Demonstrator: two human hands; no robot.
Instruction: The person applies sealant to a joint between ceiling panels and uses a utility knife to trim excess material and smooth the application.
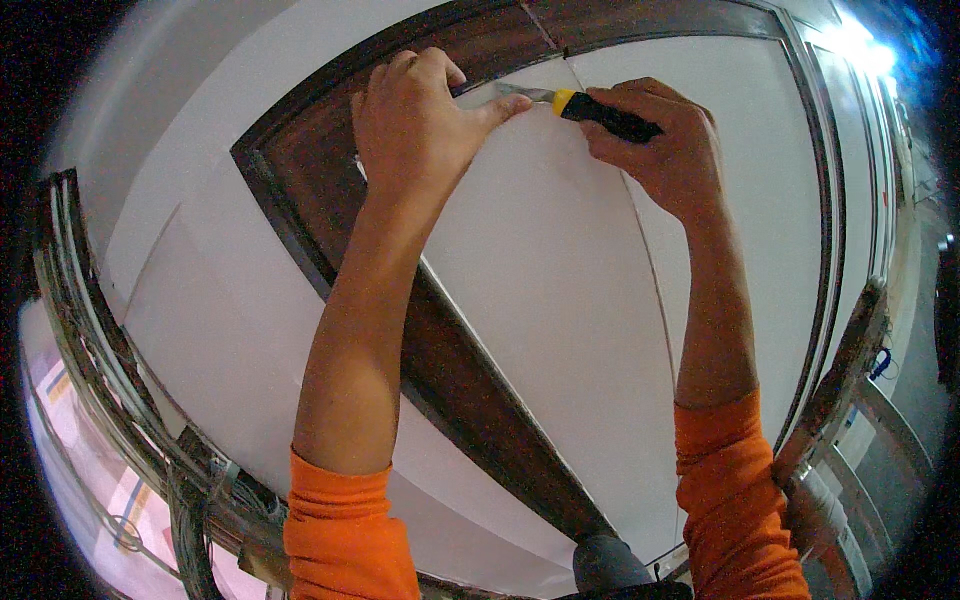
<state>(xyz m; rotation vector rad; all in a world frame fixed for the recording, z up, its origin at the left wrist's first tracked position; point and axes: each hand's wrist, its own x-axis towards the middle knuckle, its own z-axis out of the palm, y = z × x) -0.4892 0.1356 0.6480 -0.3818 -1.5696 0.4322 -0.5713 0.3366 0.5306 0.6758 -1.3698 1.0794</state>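
Note:
My right hand (655, 140) is closed around the black and yellow handle of a putty knife (612, 116). Its metal blade points left and lies near the inner edge of a dark brown wooden frame (470, 45). My left hand (415, 125) rests against that frame, its thumb stretched out to the blade and apart from the bent fingers. Whether the thumb touches the blade or only overlaps it, I cannot tell. Behind both hands is a white panel (540, 230) with a thin seam running down it.
Bundled cables and pipes (110, 350) run along the left side. At the lower right stands a wooden post (835, 385) with metal rails beside it. A bright lamp (865, 50) shines at the upper right. A dark wooden strip (480, 370) crosses the panel diagonally.

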